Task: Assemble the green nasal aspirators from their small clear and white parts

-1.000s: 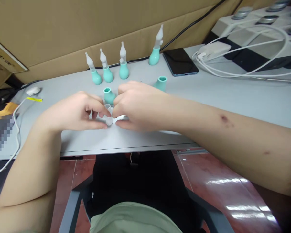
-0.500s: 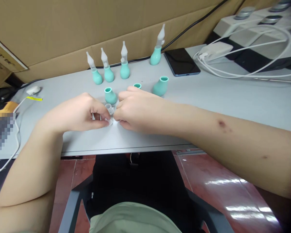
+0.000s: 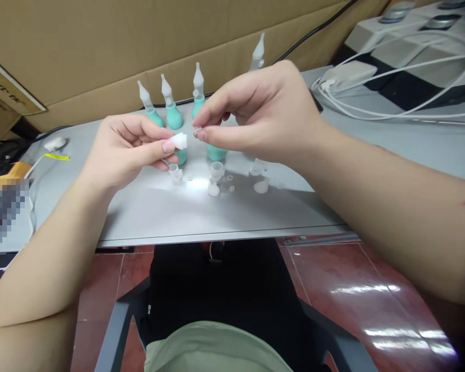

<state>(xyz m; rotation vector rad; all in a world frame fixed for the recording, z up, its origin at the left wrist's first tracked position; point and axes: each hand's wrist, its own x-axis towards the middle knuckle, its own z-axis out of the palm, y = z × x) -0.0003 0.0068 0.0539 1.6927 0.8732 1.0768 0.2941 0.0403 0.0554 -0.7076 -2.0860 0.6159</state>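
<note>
Above the desk, my left hand [image 3: 126,150] pinches a white nozzle tip [image 3: 180,140], its wide end facing right. My right hand [image 3: 271,108] is just to the right, thumb and fingertips closed on a small clear piece [image 3: 197,131] that does not touch the nozzle tip. Partly hidden under the hands are teal rubber bulbs [image 3: 217,153]. In front of these stand clear plastic connectors [image 3: 217,169], with white nozzle tips [image 3: 261,186] and small rings or discs [image 3: 231,188] around them.
Assembled teal nasal aspirators [image 3: 173,116] stand along the cardboard wall [image 3: 101,51]. A phone [image 3: 316,102] is mostly behind my right hand. White cables [image 3: 391,118], an adapter [image 3: 351,75] and a pale device [image 3: 403,41] occupy the right; a white plug [image 3: 55,144] lies left.
Both hands have risen off the desk. My left hand has lifted the nozzle tip, and my right hand has come up and turned, with a small clear piece now showing in its fingertips.
</note>
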